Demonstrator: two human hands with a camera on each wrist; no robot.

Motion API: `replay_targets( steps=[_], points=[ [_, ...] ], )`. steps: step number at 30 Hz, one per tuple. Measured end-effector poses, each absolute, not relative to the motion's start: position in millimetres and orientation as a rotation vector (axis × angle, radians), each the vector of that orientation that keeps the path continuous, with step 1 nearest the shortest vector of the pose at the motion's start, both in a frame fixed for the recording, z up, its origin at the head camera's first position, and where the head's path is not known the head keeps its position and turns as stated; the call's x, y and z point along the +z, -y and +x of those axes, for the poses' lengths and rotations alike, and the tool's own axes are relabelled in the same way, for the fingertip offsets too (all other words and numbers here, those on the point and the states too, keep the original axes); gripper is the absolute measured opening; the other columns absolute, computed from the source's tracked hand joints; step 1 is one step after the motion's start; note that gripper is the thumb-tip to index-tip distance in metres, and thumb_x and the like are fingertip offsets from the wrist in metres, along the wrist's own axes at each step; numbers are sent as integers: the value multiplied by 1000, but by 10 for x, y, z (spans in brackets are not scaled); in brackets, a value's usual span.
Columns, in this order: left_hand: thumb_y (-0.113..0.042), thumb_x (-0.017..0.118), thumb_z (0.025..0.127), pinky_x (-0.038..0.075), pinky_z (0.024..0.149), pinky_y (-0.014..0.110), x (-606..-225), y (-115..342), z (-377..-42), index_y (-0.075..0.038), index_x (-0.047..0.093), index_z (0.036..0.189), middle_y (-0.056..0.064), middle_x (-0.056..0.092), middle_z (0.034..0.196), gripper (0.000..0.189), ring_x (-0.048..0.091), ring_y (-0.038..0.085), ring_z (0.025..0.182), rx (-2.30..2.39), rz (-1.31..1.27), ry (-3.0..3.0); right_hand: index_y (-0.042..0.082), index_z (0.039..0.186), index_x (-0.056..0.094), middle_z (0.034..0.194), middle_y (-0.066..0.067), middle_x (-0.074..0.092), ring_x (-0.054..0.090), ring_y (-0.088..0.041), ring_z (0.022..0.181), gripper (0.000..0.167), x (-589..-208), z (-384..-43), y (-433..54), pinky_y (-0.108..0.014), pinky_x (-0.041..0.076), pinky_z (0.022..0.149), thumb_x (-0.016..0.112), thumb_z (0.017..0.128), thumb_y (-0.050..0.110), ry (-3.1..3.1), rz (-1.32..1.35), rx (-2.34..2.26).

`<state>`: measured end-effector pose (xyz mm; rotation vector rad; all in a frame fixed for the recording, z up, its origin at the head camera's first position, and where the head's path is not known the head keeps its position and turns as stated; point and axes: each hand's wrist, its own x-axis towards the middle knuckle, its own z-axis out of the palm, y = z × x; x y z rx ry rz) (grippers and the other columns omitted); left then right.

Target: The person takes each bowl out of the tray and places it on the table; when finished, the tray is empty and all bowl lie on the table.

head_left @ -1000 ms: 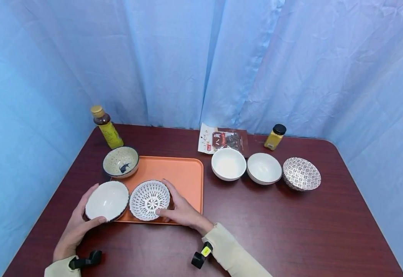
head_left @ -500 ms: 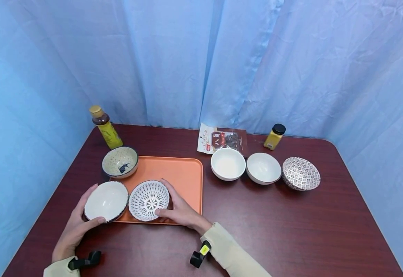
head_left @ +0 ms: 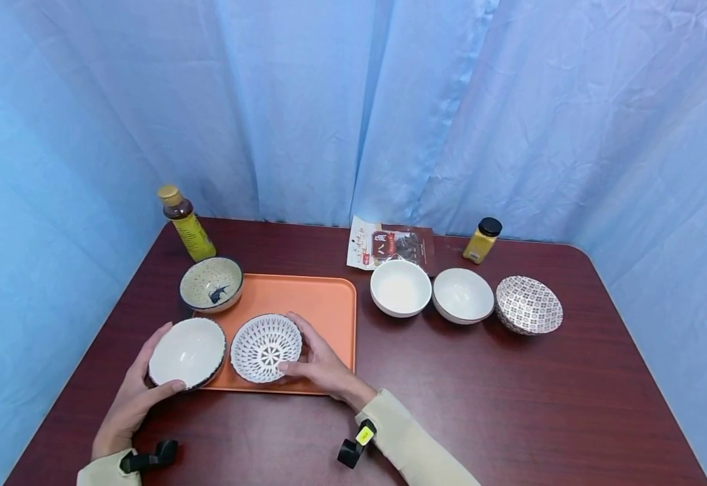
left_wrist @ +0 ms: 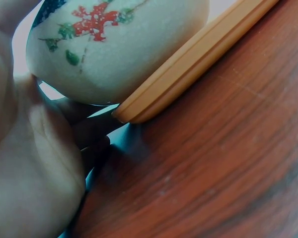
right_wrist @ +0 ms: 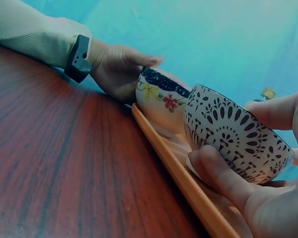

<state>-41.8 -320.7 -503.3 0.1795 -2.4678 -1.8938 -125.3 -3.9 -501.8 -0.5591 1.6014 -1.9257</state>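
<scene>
My left hand holds a white bowl at the front left corner of the orange tray, thumb near its rim. Outside, that bowl has a dark blue band and painted flowers, as the right wrist view shows. A second bowl, white with dark petal and dot patterns, is gripped by my right hand at its right side, just right of the first. In the right wrist view this patterned bowl looks tilted over the tray; whether its base touches the tray I cannot tell.
A speckled bowl stands at the tray's back left corner, before a yellow-labelled bottle. Rightward are two white bowls, a patterned bowl, a packet and a yellow jar. Blue curtains surround the table.
My right hand has shifted slightly right and away from me with the patterned bowl. The left hand and the white flowered bowl stay nearly in place.
</scene>
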Motion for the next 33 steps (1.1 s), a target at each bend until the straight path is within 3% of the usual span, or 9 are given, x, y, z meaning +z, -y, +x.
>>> replay_targets(
  steps=[15, 23, 29, 33],
  points=[
    [1, 72, 83, 28, 91, 4, -5049, 3200, -425, -25, 22, 161, -31, 34, 142, 96, 34, -14, 124, -1878, 128, 2458, 3, 160, 15, 155, -30, 30, 53, -30, 121, 89, -4833, -1225, -212, -21, 57, 83, 64, 87, -10, -1625, -578, -1996],
    [0, 72, 83, 28, 90, 5, -5040, 3197, -414, -25, 22, 161, -32, 33, 142, 96, 34, -14, 123, -1870, 123, 2468, 2, 160, 15, 152, -34, 32, 58, -24, 111, 89, -4822, -1203, -424, -21, 57, 79, 66, 87, -7, -1657, -589, -2006],
    [-1, 73, 84, 28, 90, 4, -5039, 3198, -418, -26, 21, 161, -32, 33, 142, 96, 33, -14, 124, -1864, 138, 2480, 4, 160, 16, 158, -28, 29, 50, -26, 127, 90, -4810, -1190, -638, -21, 55, 86, 67, 86, -7, -1684, -564, -2008],
    [-1, 73, 83, 28, 90, 4, -5037, 3199, -416, -26, 21, 161, -33, 33, 142, 96, 33, -14, 123, -1857, 143, 2480, 5, 160, 16, 160, -26, 27, 48, -21, 129, 91, -4817, -1181, -797, -21, 54, 91, 68, 86, -5, -1690, -552, -2016]
  ],
)
